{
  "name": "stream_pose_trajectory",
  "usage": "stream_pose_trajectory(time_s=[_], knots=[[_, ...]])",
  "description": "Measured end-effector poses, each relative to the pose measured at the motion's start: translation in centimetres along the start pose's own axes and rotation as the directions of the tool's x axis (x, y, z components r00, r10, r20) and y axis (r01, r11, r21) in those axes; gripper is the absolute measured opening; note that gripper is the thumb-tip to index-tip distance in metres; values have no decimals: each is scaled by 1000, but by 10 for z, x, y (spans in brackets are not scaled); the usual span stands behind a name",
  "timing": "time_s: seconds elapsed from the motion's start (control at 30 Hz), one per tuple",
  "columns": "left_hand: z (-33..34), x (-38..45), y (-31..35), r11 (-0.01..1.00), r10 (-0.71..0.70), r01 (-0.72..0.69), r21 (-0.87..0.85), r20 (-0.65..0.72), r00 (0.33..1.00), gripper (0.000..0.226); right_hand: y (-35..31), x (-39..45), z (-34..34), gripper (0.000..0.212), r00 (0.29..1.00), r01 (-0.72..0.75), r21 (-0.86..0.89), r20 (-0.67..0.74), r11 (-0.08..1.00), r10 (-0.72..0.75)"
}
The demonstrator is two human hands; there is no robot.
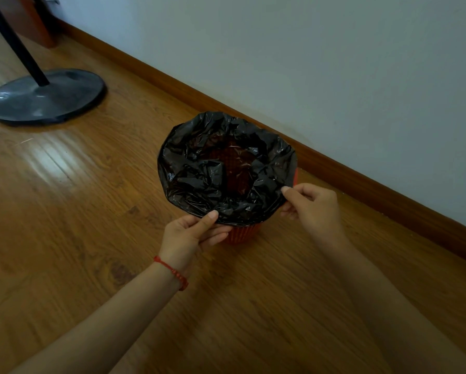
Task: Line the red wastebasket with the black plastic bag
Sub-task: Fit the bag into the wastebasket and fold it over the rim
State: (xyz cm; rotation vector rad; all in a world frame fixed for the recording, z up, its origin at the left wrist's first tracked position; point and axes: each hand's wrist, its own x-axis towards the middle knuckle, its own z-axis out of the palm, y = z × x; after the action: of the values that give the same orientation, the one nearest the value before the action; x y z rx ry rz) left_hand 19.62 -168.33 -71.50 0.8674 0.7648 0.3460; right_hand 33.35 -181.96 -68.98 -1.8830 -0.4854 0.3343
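**Bag mouth stretched over the rim, near edge being seated**

The small red lattice-walled plastic wastebasket (pixel 242 234) stands upright on the floor, and the crinkled black plastic bag (pixel 199 168) is already inside it, its mouth spread wide and turned out over the whole rim so that only a strip of red wall shows beneath the near edge and a sliver at the right. Through the thin film at the bottom the red mesh shows faintly.

Both hands work the side of the wastebasket nearest the person. The left hand (pixel 191 236), with a red cord bracelet (pixel 172 271) at the wrist, pinches the bag's folded hem at the near edge, thumb on top and fingers curled beneath. The right hand (pixel 311 203) pinches the hem at the near-right of the rim in the same manner.

By my reading this is the closing step: drawing the overhang down so it grips. The next move seems to call for a gentle downward tug and a smoothing round the rim, without tearing the film or tipping the light wastebasket.

The wastebasket sits on a glossy brown wood-plank floor (pixel 91 198), just before a brown wooden skirting board (pixel 361 174) and a pale plain wall (pixel 334 63) behind it. Well to its left stands a round dark grey stand base (pixel 64 95) with a black slanting pole (pixel 16 41); beyond that, a reddish-brown piece of furniture (pixel 35 20).
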Motion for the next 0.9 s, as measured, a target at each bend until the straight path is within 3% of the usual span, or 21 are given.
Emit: stream_pose_trajectory(time_s=[0.17, 0.33, 0.53, 0.9], knots=[[-4, 2, 1, 999, -25, 25, -41, -4, 1000, 13, 23, -11, -9, 17, 990, -110, 228, 106, 967, 88], [-7, 1, 0, 999, -31, 32, -44, 24, 999, 14, 38, -12, -6, 17, 965, -223, 338, 210, 914, 158], [-16, 3, -1, 1000, -17, 17, -18, 35, 999, 16, 44, -9, 1, 18, 956, -256, 303, 220, 918, 194], [-25, 11, -5, 1000, -16, 17, 8, -88, 996, 19, 50, -12, 6, 19, 938, -307, 184, 225, 934, 264]])
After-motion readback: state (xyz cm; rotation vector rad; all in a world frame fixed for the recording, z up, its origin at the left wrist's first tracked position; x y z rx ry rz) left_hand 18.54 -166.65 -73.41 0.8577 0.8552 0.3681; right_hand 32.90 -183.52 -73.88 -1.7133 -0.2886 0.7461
